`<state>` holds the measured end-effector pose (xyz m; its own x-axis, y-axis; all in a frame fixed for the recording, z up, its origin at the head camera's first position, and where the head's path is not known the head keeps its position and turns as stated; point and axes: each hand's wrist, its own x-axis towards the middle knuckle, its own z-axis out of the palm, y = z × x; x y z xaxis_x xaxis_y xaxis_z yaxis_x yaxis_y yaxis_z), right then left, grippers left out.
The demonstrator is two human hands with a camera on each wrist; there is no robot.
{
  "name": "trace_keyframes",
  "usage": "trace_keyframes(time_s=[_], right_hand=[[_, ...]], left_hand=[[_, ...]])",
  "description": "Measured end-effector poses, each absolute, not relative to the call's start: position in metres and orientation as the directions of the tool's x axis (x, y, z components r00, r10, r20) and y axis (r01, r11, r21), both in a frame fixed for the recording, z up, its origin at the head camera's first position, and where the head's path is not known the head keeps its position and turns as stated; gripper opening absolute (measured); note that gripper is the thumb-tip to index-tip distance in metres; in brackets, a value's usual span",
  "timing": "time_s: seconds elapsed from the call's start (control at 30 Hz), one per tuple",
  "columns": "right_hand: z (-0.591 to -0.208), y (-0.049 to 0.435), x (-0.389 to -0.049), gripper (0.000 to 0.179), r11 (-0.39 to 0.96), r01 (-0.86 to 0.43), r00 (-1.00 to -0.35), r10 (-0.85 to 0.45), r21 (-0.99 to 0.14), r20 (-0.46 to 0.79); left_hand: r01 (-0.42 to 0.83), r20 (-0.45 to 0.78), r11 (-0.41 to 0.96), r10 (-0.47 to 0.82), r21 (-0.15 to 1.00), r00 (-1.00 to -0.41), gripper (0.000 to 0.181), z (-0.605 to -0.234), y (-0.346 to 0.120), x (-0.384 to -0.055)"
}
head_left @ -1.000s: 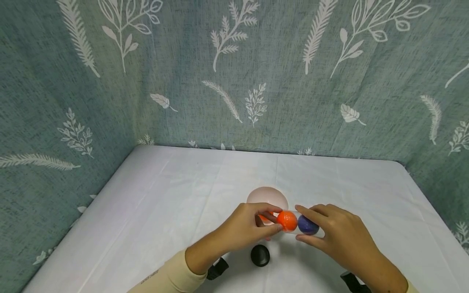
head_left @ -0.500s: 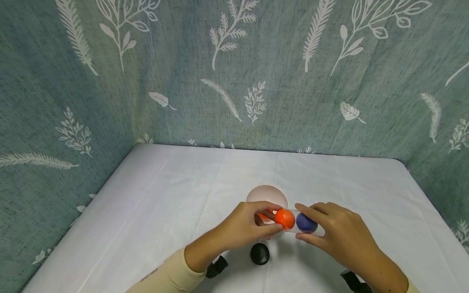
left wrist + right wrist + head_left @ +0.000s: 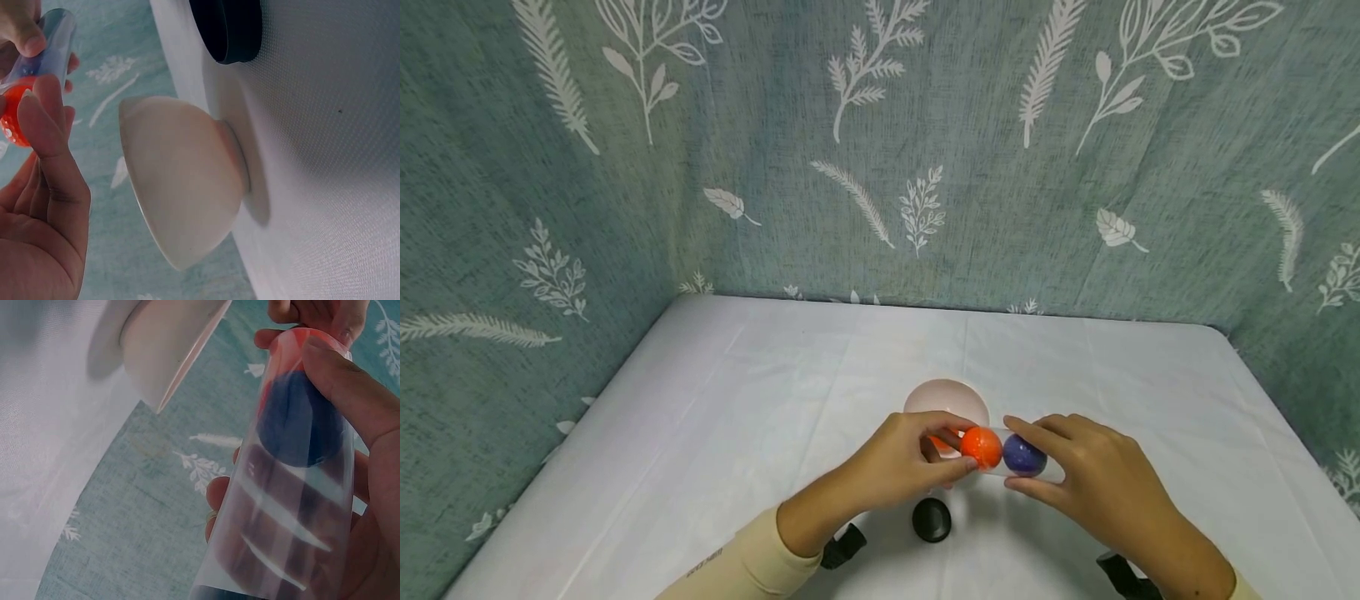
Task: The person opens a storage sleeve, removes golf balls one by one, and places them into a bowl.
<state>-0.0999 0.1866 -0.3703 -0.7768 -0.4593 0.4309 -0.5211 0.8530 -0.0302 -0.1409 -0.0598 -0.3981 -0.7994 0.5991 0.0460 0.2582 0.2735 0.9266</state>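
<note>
I have the right hand (image 3: 1097, 471) wrapped round a clear tube (image 3: 275, 512), thumb along one side and fingers round the other – a grip that, I'd judge, steadies the tube and leaves its end free for the other hand. The tube lies sideways across my head view, above the white table (image 3: 775, 392); how far it leans I can't quite tell from here.

At that free end the left hand (image 3: 902, 467) has thumb and index finger narrowed on an orange ball (image 3: 981, 448), pinching it from opposite sides, which I take as a way of keeping it lined up with the mouth. I can't make out how much of the ball sits inside the rim. The blue ball (image 3: 1025, 456) is inside the tube, just beside the orange one, seen through the wall between the right thumb and fingers.

The pale pink bowl (image 3: 181, 175) stands upright on its foot just beyond the left hand, with something orange (image 3: 943, 443) showing in it behind the fingers – close by, probably so that a reach stays short. The black cap (image 3: 932, 520) rests on the table on the near side, apart from both hands, presumably laid there to leave the tube's end uncovered
</note>
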Motion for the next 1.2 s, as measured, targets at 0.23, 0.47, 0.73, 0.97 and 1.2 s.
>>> trace_keyframes(time_s=[0.23, 0.47, 0.73, 0.97, 1.2], right_hand=[[-0.373, 0.189, -0.102, 0.066, 0.836, -0.548, -0.744, -0.472, -0.028, 0.472], [-0.375, 0.192, -0.105, 0.063, 0.816, -0.577, -0.716, -0.48, -0.042, 0.507], [-0.375, 0.193, -0.105, 0.062, 0.81, -0.585, -0.704, -0.485, -0.037, 0.519], [-0.375, 0.193, -0.105, 0.061, 0.808, -0.589, -0.696, -0.488, -0.03, 0.527], [-0.373, 0.194, -0.106, 0.062, 0.811, -0.585, -0.697, -0.484, -0.029, 0.529]], left_hand=[[0.256, 0.037, 0.309, 0.571, 0.916, -0.82, 0.038, -0.396, -0.06, -0.141], [0.283, 0.061, 0.328, 0.552, 0.901, -0.832, 0.037, -0.396, -0.061, -0.141], [0.303, 0.073, 0.346, 0.545, 0.888, -0.835, 0.036, -0.396, -0.063, -0.143], [0.336, 0.089, 0.39, 0.532, 0.857, -0.842, 0.032, -0.395, -0.066, -0.145], [0.368, 0.099, 0.475, 0.5, 0.799, -0.86, 0.031, -0.393, -0.071, -0.152]])
